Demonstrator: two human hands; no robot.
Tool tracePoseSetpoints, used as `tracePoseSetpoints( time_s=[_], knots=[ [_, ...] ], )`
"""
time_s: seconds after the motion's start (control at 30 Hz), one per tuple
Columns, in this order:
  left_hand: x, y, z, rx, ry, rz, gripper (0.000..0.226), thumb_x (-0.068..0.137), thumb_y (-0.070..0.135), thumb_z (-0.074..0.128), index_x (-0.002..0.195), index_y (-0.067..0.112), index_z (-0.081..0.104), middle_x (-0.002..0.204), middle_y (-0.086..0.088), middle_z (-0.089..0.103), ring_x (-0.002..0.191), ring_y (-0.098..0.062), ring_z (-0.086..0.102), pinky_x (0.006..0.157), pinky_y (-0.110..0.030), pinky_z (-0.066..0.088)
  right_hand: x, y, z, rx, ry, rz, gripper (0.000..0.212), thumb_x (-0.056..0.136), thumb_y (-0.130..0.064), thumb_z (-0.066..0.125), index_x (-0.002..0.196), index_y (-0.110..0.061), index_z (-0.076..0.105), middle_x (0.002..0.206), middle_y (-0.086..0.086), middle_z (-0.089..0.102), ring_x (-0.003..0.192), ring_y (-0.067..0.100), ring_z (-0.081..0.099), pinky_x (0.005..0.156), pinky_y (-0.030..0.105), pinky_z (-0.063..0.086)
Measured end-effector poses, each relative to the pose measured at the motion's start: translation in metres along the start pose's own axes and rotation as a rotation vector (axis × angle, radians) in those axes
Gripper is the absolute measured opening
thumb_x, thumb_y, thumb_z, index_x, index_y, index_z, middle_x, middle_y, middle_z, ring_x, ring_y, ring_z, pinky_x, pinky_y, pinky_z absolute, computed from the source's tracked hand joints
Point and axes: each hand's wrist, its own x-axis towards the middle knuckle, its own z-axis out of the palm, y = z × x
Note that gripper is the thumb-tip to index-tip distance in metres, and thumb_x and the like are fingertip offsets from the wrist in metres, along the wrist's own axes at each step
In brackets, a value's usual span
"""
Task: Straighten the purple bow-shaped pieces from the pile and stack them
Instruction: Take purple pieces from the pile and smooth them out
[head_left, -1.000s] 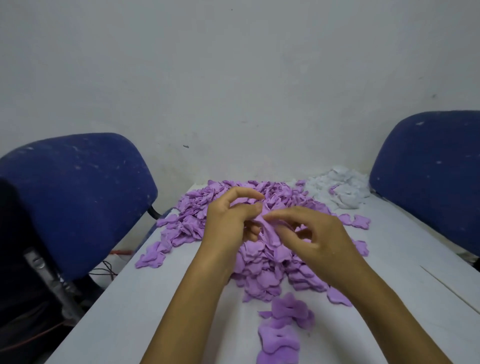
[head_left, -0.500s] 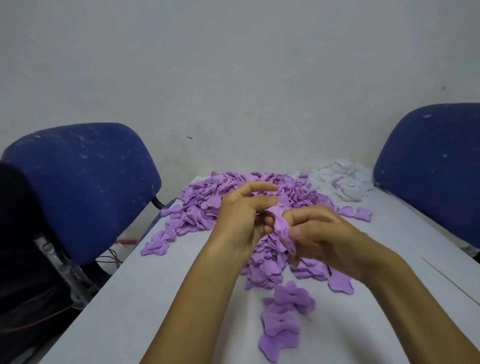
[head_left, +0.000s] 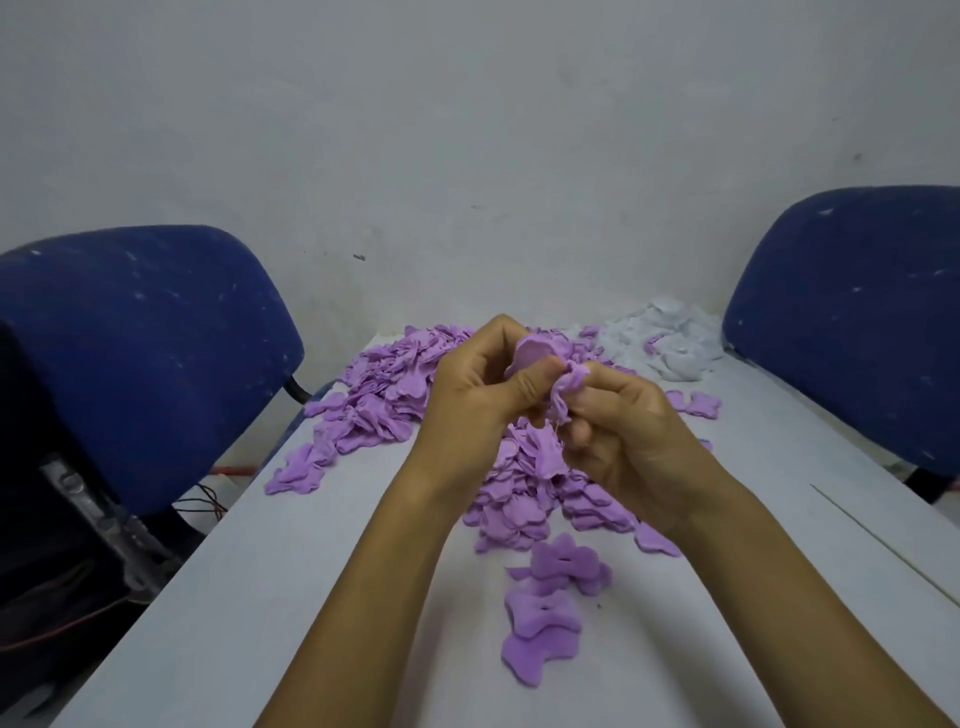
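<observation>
A big pile of purple bow-shaped pieces (head_left: 384, 395) covers the far middle of the white table (head_left: 291, 571). Above it, my left hand (head_left: 472, 395) and my right hand (head_left: 618, 431) both pinch one crumpled purple piece (head_left: 550, 374) between thumbs and fingers, held up over the pile. Nearer to me lies a small stack of flattened purple pieces (head_left: 545, 613), spread in an overlapping row.
A heap of white pieces (head_left: 670, 343) lies at the far right of the table. Blue chairs stand on either side, one at left (head_left: 145, 353) and one at right (head_left: 852, 312). A few loose purple pieces (head_left: 696, 402) sit right of the pile. A wall is behind.
Both hands have lifted the pinched piece higher above the pile and drawn closer together. The piece now looks bunched between the fingertips.
</observation>
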Motion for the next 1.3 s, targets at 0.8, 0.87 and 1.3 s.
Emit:
tracePoseSetpoints(
  time_s=[0.8,0.87,1.3],
  knots=[
    [-0.01,-0.004,0.028,0.458,0.119,0.093,0.017,0.093,0.041,0.054,0.086,0.027,0.061,0.073,0.006,0.065,0.067,-0.007,0.059,0.061,-0.023,0.044,0.013,0.007,-0.002,-0.643,0.536,-0.24,0.023,0.08,0.009,0.065,0.068,-0.009,0.056,0.056,0.016,0.055,0.049,0.02,0.047,0.047,0.03,0.035],
    [-0.008,-0.006,0.023,0.542,0.2,0.062,0.006,0.092,0.04,0.06,0.097,0.036,0.061,0.092,0.011,0.065,0.082,-0.001,0.061,0.07,-0.017,0.048,0.011,0.006,-0.003,-0.526,0.493,-0.178,0.026,0.084,0.006,0.069,0.067,-0.01,0.057,0.048,0.011,0.057,0.038,0.021,0.051,0.043,0.026,0.038],
    [-0.004,0.0,0.006,0.222,0.263,-0.258,0.012,0.086,0.009,0.071,0.074,0.012,0.069,0.071,-0.005,0.068,0.066,-0.015,0.062,0.061,-0.028,0.054,-0.005,-0.015,-0.017,-0.536,0.158,-0.042,0.022,0.091,-0.003,0.065,0.108,-0.016,0.061,0.095,0.003,0.076,0.084,0.024,0.074,0.063,0.029,0.06]
  ],
)
